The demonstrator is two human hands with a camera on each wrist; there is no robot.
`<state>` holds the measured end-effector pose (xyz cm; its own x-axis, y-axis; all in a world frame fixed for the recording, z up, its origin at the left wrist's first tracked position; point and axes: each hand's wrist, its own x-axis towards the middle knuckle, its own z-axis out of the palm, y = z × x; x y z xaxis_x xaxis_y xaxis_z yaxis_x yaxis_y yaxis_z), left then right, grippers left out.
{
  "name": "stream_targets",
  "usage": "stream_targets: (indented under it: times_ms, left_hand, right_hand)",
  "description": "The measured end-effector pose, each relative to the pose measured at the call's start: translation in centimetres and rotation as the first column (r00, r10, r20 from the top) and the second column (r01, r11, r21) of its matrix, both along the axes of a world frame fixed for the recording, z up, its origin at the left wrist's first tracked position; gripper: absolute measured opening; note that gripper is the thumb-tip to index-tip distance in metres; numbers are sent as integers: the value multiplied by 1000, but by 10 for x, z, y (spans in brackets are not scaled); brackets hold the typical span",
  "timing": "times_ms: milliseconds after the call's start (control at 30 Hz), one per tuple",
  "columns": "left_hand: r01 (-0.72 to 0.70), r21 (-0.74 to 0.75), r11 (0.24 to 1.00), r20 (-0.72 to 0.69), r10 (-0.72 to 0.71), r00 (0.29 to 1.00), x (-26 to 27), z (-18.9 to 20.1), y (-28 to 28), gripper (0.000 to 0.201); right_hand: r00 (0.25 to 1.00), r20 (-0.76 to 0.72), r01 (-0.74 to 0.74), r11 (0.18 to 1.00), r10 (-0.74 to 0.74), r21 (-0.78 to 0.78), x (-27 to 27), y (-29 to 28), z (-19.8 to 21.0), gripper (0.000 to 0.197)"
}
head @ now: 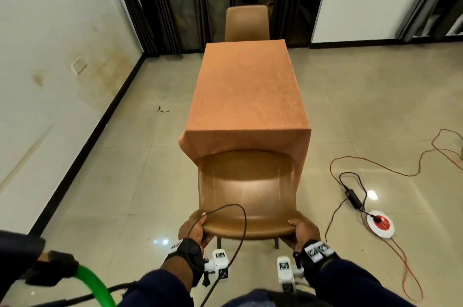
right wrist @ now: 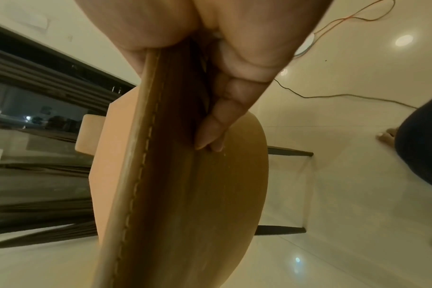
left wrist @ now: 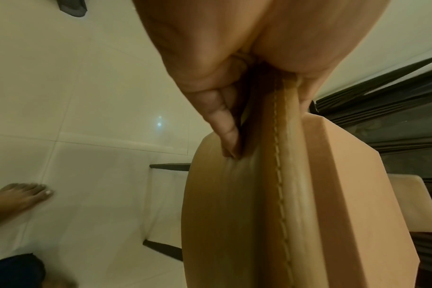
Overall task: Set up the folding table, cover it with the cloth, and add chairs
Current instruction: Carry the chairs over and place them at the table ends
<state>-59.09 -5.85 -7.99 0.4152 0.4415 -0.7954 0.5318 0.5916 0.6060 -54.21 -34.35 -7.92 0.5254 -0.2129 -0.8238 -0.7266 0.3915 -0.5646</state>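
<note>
Judging from here, I count the folding table (head: 246, 91) set up under its orange cloth (head: 250, 142), one brown chair (head: 246, 22) at its far end. My near chair (head: 246, 188) sits partly tucked under the cloth's hem; left hand (head: 196, 230) and right hand (head: 302, 232) each clamp its backrest top. Final pushing-in remains.

home room | tiled floor (head: 350, 111) | curtains (head: 160, 5) | floor socket (head: 380, 223)
</note>
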Motion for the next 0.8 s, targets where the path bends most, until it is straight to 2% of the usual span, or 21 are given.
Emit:
stream_targets:
  times_ms: [167,267,367,433,500,533,600,633,667,700,733,800]
  left_hand:
    - [60,66,996,-79,-54,995,6,-15,9,30]
    - [104,148,984,-136,-84,987,8,-19,8,27]
    - [214,214,953,-220,-166,961,11,-9,9,23]
    - [321,286,903,-272,-245,931,12,-4,11,34]
    - [530,379,758,-410,-376,831,10,2,10,55]
    - [608,404,684,-467,-418,779,6,3,10,64]
    - [656,451,605,-456,-475,753,-1,0,7,82]
    - [647,435,627,-413,-499,762,-3,-2,5,91]
    - [605,417,679,-344,-498,796,-5,-7,5,98]
    - [557,395,731,-286,-478,830,-8,-13,8,100]
    - [536,397,745,-249,-474,844,-11,-21,9,100]
    - [542,429,722,-255,-479,840,-16,-21,11,89]
  right_hand:
    - [999,-22,-42,998,41,-52,7,0,-8,27]
    - [998,-11,-66,992,66,-111,6,-4,-9,23]
    - [989,-20,-146,978,144,-149,5,-11,-4,28]
    - [969,-19,-245,951,246,-187,2,-17,2,36]
    - [922,-27,-376,880,385,-289,1,-21,11,50]
    - [883,-31,-444,812,469,-377,-1,-24,14,59]
    - [747,-79,-578,586,660,-568,-2,-31,22,69]
    - [669,-124,-623,461,733,-632,0,-35,21,74]
    - [613,-160,-646,374,774,-665,-1,-38,22,76]
    - [578,-164,-657,337,799,-674,-2,-41,24,74]
    - [567,-153,-655,331,809,-679,-6,-43,27,70]
    - [559,-135,-650,332,818,-683,-13,-46,35,66]
